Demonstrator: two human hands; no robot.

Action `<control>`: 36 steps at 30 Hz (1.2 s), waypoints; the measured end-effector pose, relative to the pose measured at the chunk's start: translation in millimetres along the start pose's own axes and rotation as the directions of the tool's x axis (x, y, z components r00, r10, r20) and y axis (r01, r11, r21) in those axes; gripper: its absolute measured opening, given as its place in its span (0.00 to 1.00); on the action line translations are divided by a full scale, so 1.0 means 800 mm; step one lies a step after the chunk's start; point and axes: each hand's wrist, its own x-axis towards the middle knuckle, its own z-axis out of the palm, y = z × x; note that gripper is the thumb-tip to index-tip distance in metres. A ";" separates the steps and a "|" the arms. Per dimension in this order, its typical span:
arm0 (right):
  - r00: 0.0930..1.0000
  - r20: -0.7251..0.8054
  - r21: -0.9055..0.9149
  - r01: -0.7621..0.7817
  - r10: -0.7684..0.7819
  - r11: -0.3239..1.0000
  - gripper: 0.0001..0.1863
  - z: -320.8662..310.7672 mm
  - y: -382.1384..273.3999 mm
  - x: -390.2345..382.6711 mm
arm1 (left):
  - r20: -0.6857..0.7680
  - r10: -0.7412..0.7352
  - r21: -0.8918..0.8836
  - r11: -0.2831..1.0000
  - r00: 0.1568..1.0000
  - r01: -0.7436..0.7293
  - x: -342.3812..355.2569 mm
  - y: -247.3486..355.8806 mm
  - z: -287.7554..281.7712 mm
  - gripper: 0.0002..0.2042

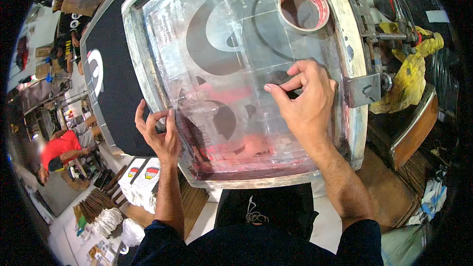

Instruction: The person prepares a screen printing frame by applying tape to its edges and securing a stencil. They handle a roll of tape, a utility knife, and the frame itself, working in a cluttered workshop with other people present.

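Observation:
A framed printing screen (331, 167) lies tilted before me, its mesh showing dark cartoon-like shapes and red ink smears. My right hand (310, 103) hovers over the mesh at the right, thumb and fingertips drawn together in a pinch. Whatever it pinches, if anything, is too small to make out. At the frame's left edge, my left hand (160, 133) has its thumb and index finger brought together, another finger raised. I cannot make out anything between them. A roll of tape (322, 17) with a red-printed inner ring rests on the far right of the mesh.
Black fabric (118, 98) with a white print lies left of the screen. A metal clamp (365, 90) holds the frame's right side, beside a yellow cloth (409, 83). Folded white shirts (145, 182) are stacked lower left. A person in red (61, 150) is farther left.

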 end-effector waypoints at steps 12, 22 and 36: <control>0.994 0.086 -0.034 -0.069 0.071 0.997 0.27 -0.004 -0.009 0.002 | 0.051 -0.077 -0.025 0.997 0.996 0.079 -0.007 0.008 -0.005 0.06; 0.994 0.110 -0.114 0.018 -0.005 0.993 0.27 -0.006 -0.007 -0.005 | 0.078 -0.045 -0.041 0.998 0.996 0.049 -0.010 0.003 -0.008 0.06; 0.993 0.120 -0.122 0.006 0.009 0.993 0.27 -0.006 -0.010 -0.008 | 0.083 -0.035 -0.061 0.997 0.996 0.040 -0.008 0.002 -0.009 0.05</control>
